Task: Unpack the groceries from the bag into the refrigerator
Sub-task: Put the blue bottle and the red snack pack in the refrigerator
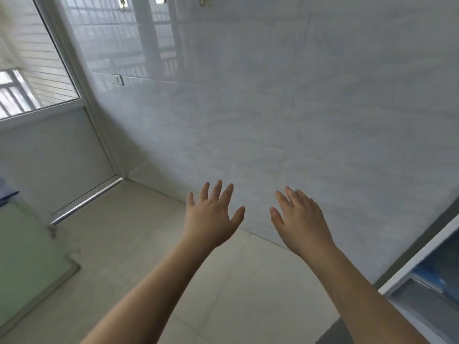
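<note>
Two bare hands of mine reach out ahead of me, backs up, over a pale tiled floor [154, 234]. My left hand [211, 219] has its fingers [218, 192] spread and straight, holding nothing. My right hand [303, 224] is the same, its fingers [290, 197] stretched out loosely and a little closer together, also empty. The two hands hang side by side, apart from each other, touching nothing.

Ahead of them stands a glossy wall [273, 95] of large pale grey tiles, which mirrors some window bars in its upper part. A small switch plate [118, 80] sits on it at the left, and a few hooks [122, 1] line the top edge of the view. To the left is a window [29, 70] in a light frame above a plain panel, and a metal threshold strip [87, 202] runs along the floor beneath it. At the far left edge I see a greenish frosted panel [24, 264] with something blue [7, 192] above it, too blurred to tell what it is.

At the lower right edge is what I take to be the refrigerator [427, 276]: a white frame with grey and blue inside, blurred, only a corner showing. I see no grocery bag from here.
</note>
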Demonstrator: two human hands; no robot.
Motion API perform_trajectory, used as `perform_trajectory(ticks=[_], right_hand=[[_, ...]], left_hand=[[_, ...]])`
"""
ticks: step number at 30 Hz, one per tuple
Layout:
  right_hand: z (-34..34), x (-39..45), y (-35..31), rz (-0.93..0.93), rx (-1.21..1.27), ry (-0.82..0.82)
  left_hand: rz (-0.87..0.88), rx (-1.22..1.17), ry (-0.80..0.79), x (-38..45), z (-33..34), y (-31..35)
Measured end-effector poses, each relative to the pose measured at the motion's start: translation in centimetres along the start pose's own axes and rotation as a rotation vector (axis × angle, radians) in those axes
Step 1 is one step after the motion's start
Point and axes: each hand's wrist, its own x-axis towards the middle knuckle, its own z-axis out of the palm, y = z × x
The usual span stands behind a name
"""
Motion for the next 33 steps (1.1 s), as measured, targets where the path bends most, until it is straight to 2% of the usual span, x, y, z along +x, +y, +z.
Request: perform_trajectory(ticks=[7, 20, 33], right_hand=[[2.3, 4.4, -6.0, -0.183, 0.047, -0.082], [4.2, 13.7, -13.0, -0.558, 0.155, -0.134], [7.1, 10.7, -26.7, -0.988, 0.18, -0.206]], left_hand=[[-0.208, 0.015, -0.003, -0.2, 0.1, -6.3], [-0.55, 0.135, -0.024, 0.2, -0.5, -11.3], [-1.005, 0.141, -0.005, -10.9, -1.1, -17.5]])
